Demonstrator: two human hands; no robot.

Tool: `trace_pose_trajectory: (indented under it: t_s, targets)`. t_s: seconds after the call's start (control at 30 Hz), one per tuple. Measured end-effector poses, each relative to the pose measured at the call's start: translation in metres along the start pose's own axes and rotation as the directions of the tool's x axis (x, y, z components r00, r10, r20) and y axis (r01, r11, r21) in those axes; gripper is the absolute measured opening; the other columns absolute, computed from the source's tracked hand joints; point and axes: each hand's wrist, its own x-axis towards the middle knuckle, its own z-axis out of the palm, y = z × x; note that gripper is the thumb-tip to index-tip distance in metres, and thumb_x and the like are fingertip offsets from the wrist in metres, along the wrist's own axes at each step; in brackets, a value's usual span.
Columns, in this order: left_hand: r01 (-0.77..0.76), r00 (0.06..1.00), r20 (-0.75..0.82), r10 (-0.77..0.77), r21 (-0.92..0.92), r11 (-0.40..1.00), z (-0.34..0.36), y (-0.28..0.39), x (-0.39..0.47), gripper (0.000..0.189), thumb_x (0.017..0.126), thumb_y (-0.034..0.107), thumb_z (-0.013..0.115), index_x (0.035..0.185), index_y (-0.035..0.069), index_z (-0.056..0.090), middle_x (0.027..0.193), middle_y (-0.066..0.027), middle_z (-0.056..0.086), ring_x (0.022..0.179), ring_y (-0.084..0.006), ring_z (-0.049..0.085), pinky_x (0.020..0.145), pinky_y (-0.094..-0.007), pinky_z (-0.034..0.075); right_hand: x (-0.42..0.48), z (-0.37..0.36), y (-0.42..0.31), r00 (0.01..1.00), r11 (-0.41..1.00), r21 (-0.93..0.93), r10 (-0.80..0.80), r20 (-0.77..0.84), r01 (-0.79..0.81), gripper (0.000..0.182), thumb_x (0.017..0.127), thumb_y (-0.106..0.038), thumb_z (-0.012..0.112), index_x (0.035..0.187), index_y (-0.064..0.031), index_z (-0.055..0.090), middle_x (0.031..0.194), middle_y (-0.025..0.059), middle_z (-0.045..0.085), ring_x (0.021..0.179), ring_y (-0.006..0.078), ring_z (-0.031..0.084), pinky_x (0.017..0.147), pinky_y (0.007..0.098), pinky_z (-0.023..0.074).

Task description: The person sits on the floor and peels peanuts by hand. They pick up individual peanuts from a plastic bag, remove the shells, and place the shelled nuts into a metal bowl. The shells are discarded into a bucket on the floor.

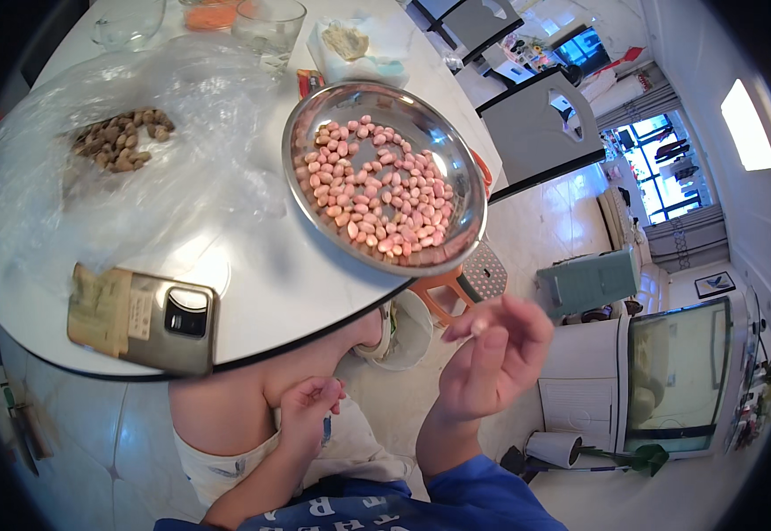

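My right hand (498,358) is raised beyond the table's edge, palm up and fingers curled; a small pale thing shows at its fingertips, too small to name surely. My left hand (309,405) rests over my lap with its fingers curled in, and whether anything lies inside cannot be seen. Above both hands, a round stainless steel bowl (472,219) of shelled pink peanuts (419,199) stands at the table's edge. Unshelled brown peanuts (123,139) lie in a clear plastic bag (206,133) at the left. A smartphone (146,318) lies back up by the near edge.
On the white table (279,299) stand a glass container (269,30), a glass bowl (130,23) and a plastic packet (359,53) with a pale lump. Below the edge are a lined waste bin (412,332) and an orange stool (442,292). A grey chair (538,126) stands right.
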Motion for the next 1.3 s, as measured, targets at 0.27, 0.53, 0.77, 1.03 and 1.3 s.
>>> trace_pose_trajectory:
  t_s: [0.27, 0.53, 0.77, 1.03, 1.3]
  targets:
    - [0.012, 1.0, 0.003, -0.012, 0.08, 0.997, 0.007, 0.006, 0.004, 0.011, 0.09, 0.009, 0.065, 0.091, -0.002, 0.066, 0.089, -0.0091, 0.066, 0.07, -0.0115, 0.058, 0.065, -0.0242, 0.048, 0.048, 0.015, 0.043, 0.988, 0.904, -0.41, -0.067, 0.137, 0.118, 0.039, 0.075, 0.003, 0.073, 0.112, 0.0012, 0.06, 0.103, 0.0109, 0.065, 0.074, 0.0119, 0.057, 0.066, 0.0221, 0.0476]
    - [0.063, 0.998, 0.017, -0.065, 0.101, 0.993, 0.007, 0.008, 0.005, 0.014, 0.091, 0.011, 0.066, 0.097, -0.001, 0.067, 0.095, -0.0065, 0.068, 0.076, -0.0087, 0.058, 0.067, -0.0224, 0.048, -0.02, -0.014, 0.045, 0.959, 0.978, 0.011, -0.201, -0.198, 0.207, 0.029, 0.083, -0.018, 0.073, 0.099, -0.0017, 0.057, 0.092, 0.0092, 0.06, 0.081, 0.0259, 0.059, 0.066, 0.034, 0.0512]
    - [-0.017, 0.995, 0.096, 0.007, 0.103, 0.995, 0.013, 0.004, 0.006, 0.017, 0.097, 0.014, 0.058, 0.099, -0.002, 0.064, 0.093, -0.0058, 0.065, 0.082, -0.0103, 0.058, 0.072, -0.0235, 0.047, -0.078, -0.057, 0.056, 0.825, 0.971, -0.235, 0.172, 0.539, -0.048, 0.041, 0.077, -0.027, 0.076, 0.109, -0.005, 0.062, 0.104, 0.0148, 0.062, 0.085, 0.0293, 0.06, 0.07, 0.0379, 0.0504]
    - [-0.104, 0.979, 0.196, 0.065, 0.199, 0.974, 0.023, -0.003, 0.004, 0.025, 0.1, 0.019, 0.055, 0.102, -0.005, 0.064, 0.092, -0.0062, 0.063, 0.08, -0.0108, 0.055, 0.073, -0.0241, 0.045, -0.109, -0.078, 0.069, 0.766, 0.949, -0.292, 0.275, 0.58, -0.12, 0.044, 0.067, -0.01, 0.081, 0.109, -0.0068, 0.067, 0.102, 0.0099, 0.067, 0.086, 0.0284, 0.064, 0.071, 0.0349, 0.0516]
    - [-0.168, 0.915, 0.402, 0.027, 0.321, 0.932, 0.036, -0.018, 0.004, 0.034, 0.1, 0.027, 0.053, 0.104, -0.004, 0.066, 0.097, -0.009, 0.065, 0.08, -0.0116, 0.055, 0.071, -0.0244, 0.046, -0.126, -0.108, 0.059, 0.852, 0.944, -0.234, 0.313, 0.419, -0.232, 0.032, 0.068, -0.003, 0.079, 0.099, -0.005, 0.069, 0.095, 0.0084, 0.069, 0.076, 0.0239, 0.063, 0.067, 0.0317, 0.0513]
